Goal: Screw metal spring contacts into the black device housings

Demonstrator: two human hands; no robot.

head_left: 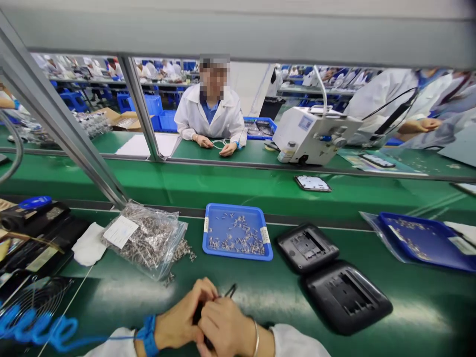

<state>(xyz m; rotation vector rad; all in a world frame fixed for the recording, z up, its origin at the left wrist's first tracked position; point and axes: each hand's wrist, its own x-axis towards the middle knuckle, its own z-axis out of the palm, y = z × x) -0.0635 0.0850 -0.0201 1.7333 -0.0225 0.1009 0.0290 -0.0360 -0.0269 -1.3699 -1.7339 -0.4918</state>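
Both of my hands meet at the bottom middle of the view, fingers curled together. My left hand (pixel 182 312), with a blue wrist strap (pixel 149 334), closes round the left side of a small black part. My right hand (pixel 226 325) grips the same piece from the right. Most of the black part (pixel 199 313) is hidden by my fingers, so its kind cannot be made out. Thin black prongs (pixel 232 290) stick out above my right hand. Just beyond is a blue tray (pixel 226 223) with many small metal pieces. Two black plastic housings (pixel 357 297) lie to the right, one overlapping the other.
A clear bag of metal pieces (pixel 148 243) lies at left, some spilled beside it. White cloth (pixel 89 243) and black equipment (pixel 48 233) are further left. At right is another blue tray (pixel 420 238). A co-worker (pixel 210 111) sits opposite, beyond the green conveyor (pixel 223 183). Blue coiled cord (pixel 40 325) trails lower left.
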